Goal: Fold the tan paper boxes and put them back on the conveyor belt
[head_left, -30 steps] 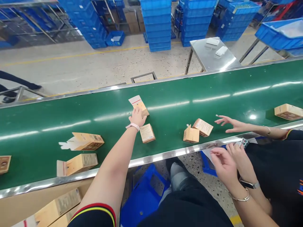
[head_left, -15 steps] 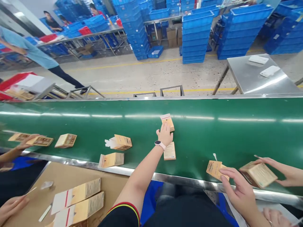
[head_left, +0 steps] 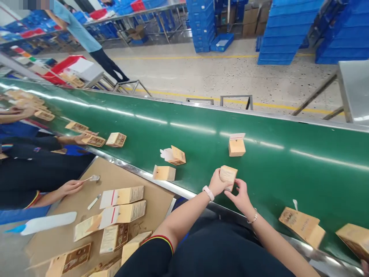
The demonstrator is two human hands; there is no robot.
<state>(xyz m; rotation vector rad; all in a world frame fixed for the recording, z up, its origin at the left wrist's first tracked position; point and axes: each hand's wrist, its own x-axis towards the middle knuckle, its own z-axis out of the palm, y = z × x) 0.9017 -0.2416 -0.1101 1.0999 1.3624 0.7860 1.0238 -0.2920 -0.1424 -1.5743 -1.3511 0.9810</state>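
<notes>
A green conveyor belt point(head_left: 273, 177) ran past a cardboard-topped bench point(head_left: 152, 206) on the left. Over the belt's near edge, a small carton point(head_left: 228, 177) sat between the left hand point(head_left: 216, 184) and the right hand point(head_left: 240, 198), the fingers of both clamped on it. Being thin card, it probably felt light and stiff but would dent if squeezed, so opposite faces looked the best hold. An upright carton point(head_left: 236, 147) stood just beyond, clear of the hands, and a flat carton point(head_left: 301, 227) lay further right.
</notes>
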